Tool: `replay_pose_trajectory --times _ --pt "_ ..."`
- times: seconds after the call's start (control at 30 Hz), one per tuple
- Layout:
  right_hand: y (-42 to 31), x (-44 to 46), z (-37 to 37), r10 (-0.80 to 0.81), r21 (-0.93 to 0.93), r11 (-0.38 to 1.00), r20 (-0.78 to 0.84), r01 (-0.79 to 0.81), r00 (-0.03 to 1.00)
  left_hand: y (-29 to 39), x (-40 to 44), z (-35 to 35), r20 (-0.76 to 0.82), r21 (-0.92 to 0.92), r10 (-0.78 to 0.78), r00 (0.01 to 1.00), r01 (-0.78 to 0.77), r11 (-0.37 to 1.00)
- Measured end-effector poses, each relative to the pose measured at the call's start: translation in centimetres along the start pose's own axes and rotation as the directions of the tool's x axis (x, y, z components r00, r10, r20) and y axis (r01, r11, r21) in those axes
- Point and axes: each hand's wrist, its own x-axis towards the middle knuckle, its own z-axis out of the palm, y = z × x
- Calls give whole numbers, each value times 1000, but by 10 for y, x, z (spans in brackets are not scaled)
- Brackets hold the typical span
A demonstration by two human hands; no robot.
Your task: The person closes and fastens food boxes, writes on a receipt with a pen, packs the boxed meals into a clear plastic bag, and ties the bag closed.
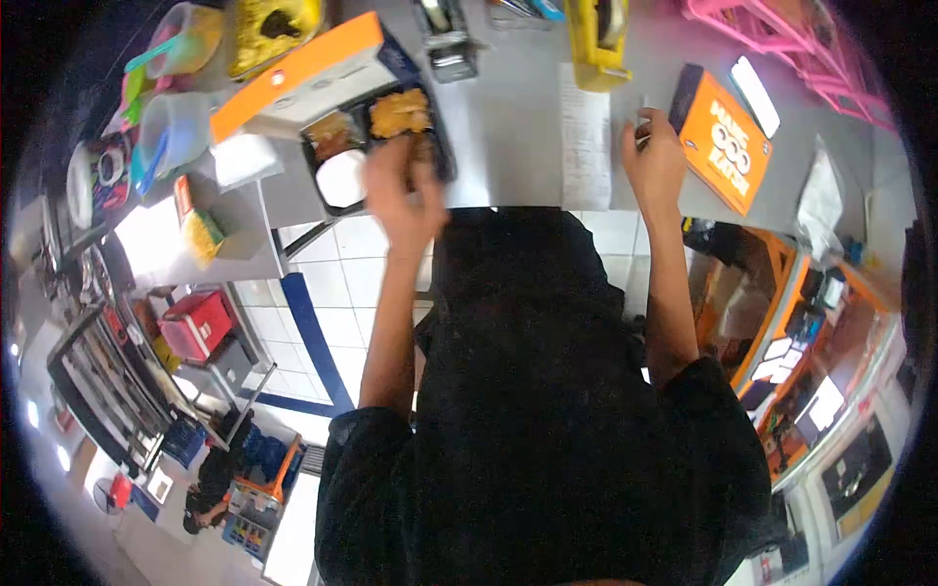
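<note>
My left hand (403,193), blurred by motion, is over the near edge of an open orange takeaway box (303,78). Inside the box, a black compartment tray (445,146) holds golden fried food (401,112), white rice (341,180) and a brownish side (333,135). Whether those fingers hold anything is unclear. On the right, my right hand (655,166) is curled at the counter, with a thin pale thing just showing at its fingertips, too small to name. Between the hands lies a long printed receipt (585,146). Right of my right hand is a closed orange box (728,142) with white lettering.
Tape dispensers, one black (447,44) and one yellow (599,44), stand at the back. A yellow food container (274,34) and plastic tubs (174,132) are at the left. A pink rack (791,44) is back right. Another person (207,493) is far off, lower left.
</note>
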Motion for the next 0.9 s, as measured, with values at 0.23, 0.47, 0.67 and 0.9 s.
replay_pose_trajectory --times 0.23,0.47,0.67,0.9 --pt "-193 26 63 -407 331 861 -4 385 913 -122 77 -80 -117 122 -371 921 385 915" --pt "-234 64 97 -417 147 907 205 394 885 -170 103 -88 246 115 -482 841 469 876" --pt "-236 62 62 -570 348 817 359 461 739 -202 84 -123 349 6 -159 924 168 986" --pt "-240 70 72 -558 180 826 393 534 731 -207 79 -133 406 -14 -87 910 101 995"
